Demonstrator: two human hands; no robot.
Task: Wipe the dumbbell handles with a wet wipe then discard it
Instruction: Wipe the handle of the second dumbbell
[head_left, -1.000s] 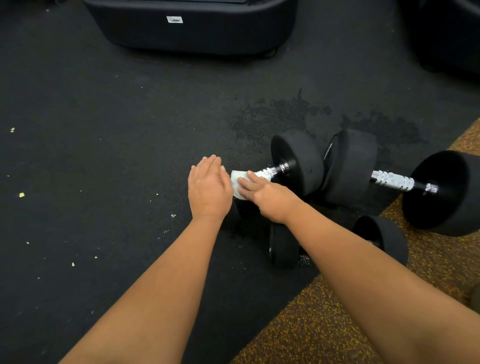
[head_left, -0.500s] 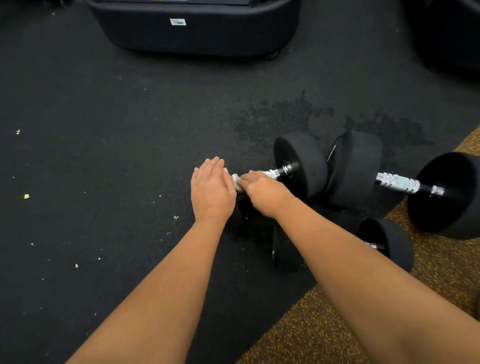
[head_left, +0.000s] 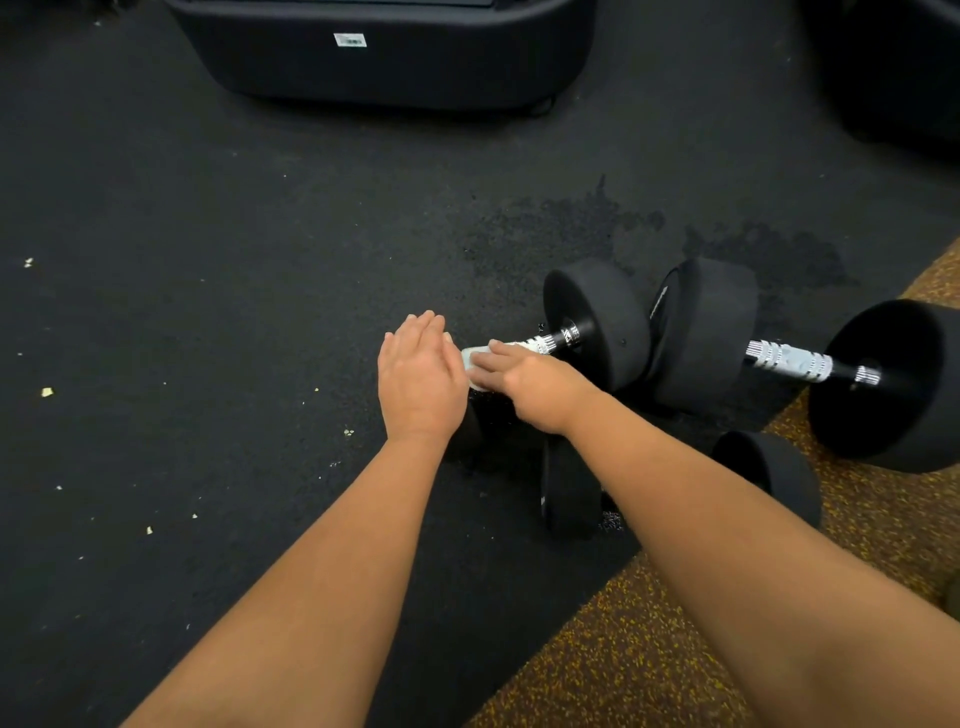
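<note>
A black dumbbell with a chrome handle (head_left: 551, 341) lies on the floor; its right head (head_left: 597, 322) shows, while its left head is hidden under my hands. My right hand (head_left: 530, 384) grips a white wet wipe (head_left: 470, 359) around the left part of that handle. Flat and straight-fingered, my left hand (head_left: 421, 374) rests over the hidden left head, beside the wipe. A second, larger dumbbell (head_left: 789, 361) lies to the right, touching the first. A smaller third dumbbell (head_left: 569, 488) sits below my right forearm.
The floor is black rubber matting (head_left: 234, 312) with small pale crumbs and a dark wet-looking patch (head_left: 561, 228) behind the dumbbells. A yellow-speckled mat (head_left: 649, 649) covers the lower right. A large black equipment base (head_left: 384, 52) stands at the top.
My right hand has shifted slightly back and forth along the handle with the wipe. My left hand has stayed in place on the dumbbell's left end.
</note>
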